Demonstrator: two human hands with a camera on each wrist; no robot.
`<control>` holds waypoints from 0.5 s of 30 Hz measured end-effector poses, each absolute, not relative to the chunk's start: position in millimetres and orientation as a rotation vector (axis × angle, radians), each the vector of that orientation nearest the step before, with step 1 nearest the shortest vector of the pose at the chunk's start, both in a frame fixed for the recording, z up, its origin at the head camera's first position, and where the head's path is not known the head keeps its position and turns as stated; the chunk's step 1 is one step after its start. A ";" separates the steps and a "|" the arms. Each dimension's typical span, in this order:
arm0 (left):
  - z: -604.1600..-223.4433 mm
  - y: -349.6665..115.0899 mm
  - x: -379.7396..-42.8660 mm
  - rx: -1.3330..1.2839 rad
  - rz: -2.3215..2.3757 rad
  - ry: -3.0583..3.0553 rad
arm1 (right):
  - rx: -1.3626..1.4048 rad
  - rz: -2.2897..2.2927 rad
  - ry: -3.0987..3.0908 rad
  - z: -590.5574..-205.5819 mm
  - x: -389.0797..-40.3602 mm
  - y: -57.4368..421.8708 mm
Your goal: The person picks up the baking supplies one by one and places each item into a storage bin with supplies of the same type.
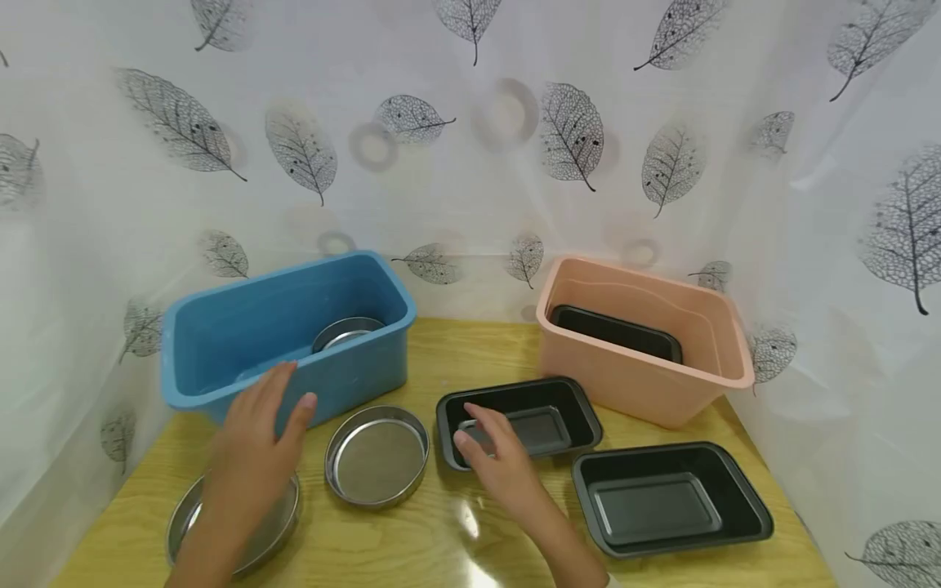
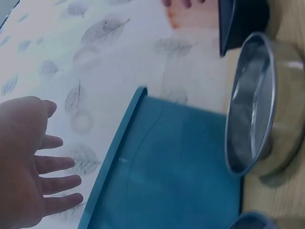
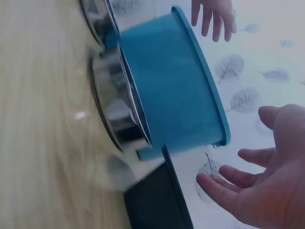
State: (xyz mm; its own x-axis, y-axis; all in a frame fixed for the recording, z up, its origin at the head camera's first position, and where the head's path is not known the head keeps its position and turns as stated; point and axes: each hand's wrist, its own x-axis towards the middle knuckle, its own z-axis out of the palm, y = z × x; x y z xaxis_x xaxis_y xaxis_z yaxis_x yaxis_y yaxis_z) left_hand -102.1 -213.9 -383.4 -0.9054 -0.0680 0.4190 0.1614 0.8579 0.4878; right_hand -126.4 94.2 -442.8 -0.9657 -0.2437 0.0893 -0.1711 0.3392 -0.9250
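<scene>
My left hand [image 1: 253, 445] hovers in front of the blue bin [image 1: 353, 371], fingers spread and nothing held. It overlaps a round metal cake pan [image 1: 283, 523] at the front left in the head view. A second round cake pan [image 1: 378, 457] lies between my hands. My right hand [image 1: 503, 465], fingers relaxed and bare of any object, is over the near edge of a black loaf pan [image 1: 544, 429]. To its right sits another black loaf pan [image 1: 657, 506]. In the left wrist view the left fingers [image 2: 59, 183] are apart from the blue bin's rim.
At the back right stands a peach bin [image 1: 632, 384] with a dark loaf pan [image 1: 617, 333] inside. Within the blue bin rests one round pan [image 1: 345, 331]. A leaf-print sheet [image 1: 470, 204] hangs behind and along both sides of the wooden table [image 1: 470, 351].
</scene>
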 end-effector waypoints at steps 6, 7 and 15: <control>-374.4 -252.7 -101.9 0.019 -0.915 -2.522 | -0.416 -1.770 2.403 -448.2 -113.9 81.3; -374.3 -259.2 -102.6 0.037 -0.946 -2.500 | -0.416 -1.764 2.386 -448.8 -112.3 79.2; -382.5 -303.0 -115.0 0.113 -1.168 -2.325 | -0.422 -1.765 2.277 -463.2 -103.1 62.4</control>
